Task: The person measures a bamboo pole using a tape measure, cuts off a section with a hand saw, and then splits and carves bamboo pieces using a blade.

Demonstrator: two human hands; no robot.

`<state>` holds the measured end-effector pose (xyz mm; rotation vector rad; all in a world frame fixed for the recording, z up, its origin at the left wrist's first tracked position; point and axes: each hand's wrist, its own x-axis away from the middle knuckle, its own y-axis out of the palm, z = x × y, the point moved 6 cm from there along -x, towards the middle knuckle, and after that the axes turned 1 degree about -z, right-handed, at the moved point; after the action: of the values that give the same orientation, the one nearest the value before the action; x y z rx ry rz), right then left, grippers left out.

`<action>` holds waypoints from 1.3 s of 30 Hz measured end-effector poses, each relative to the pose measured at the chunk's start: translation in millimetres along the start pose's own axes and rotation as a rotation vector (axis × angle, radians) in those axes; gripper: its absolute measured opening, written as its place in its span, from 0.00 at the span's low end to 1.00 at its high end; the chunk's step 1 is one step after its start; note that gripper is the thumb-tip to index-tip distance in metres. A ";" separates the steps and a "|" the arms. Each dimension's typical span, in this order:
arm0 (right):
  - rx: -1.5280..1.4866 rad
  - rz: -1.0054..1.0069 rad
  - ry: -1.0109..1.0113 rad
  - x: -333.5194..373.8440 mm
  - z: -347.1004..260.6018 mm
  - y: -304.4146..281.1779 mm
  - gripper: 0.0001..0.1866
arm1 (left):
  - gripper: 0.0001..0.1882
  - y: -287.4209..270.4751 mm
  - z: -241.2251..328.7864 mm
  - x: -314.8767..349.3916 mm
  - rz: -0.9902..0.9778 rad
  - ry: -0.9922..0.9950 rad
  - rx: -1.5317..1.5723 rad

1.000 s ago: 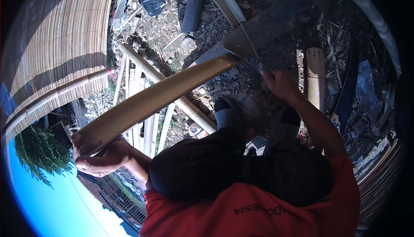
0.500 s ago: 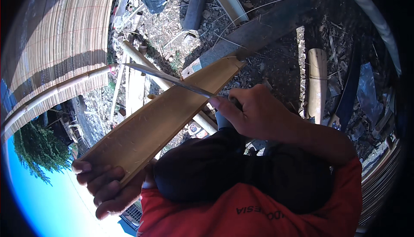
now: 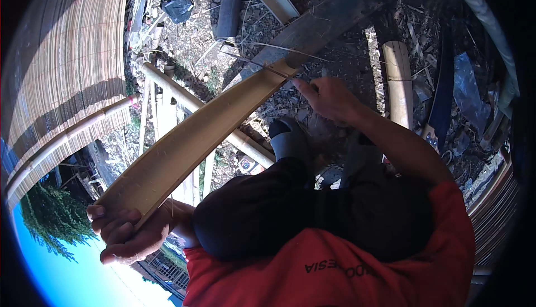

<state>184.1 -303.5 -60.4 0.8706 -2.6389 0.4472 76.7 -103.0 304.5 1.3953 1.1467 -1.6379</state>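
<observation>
A split bamboo half slants across the view, hollow side up, from lower left to upper middle. My left hand is closed round its near end, fingers curled over the rim. My right hand is closed on the handle of a knife, mostly hidden in the fist. The blade lies crosswise at the bamboo's far end, its tip jutting out past the left edge. That far end lies against a dark wooden plank.
Bamboo poles lie on the shaving-strewn ground beyond my knees. A bamboo piece and a clear plastic sheet are to the right. A black plastic bag sits at the back. A slatted bamboo screen stands at the left.
My right hand has pushed the knife away from me, from the middle of the split bamboo to its far end. The left hand keeps its hold on the near end.
</observation>
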 end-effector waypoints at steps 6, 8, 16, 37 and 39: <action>0.100 0.003 -0.191 27.1 16.0 0.2 0.35 | 0.29 8.2 -3.4 8.0 0.031 -0.071 -0.030; 0.324 0.205 0.042 -19.4 83.6 -5.2 0.35 | 0.28 8.3 -6.3 8.3 0.062 -0.089 -0.041; 0.247 0.092 0.159 6.0 104.4 -19.1 0.41 | 0.27 2.4 -23.6 11.0 0.175 -0.156 0.095; 0.113 0.157 0.234 60.9 93.3 -50.4 0.35 | 0.36 -191.5 -255.9 239.1 -0.104 -1.244 -1.044; 0.166 0.066 0.309 57.6 95.0 -47.7 0.36 | 0.37 -249.6 -274.2 310.0 -0.137 -1.500 -1.116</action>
<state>150.1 -406.6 -113.7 0.6981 -2.3758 0.7615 -105.3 256.6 37.7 -0.6213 0.8288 -1.1725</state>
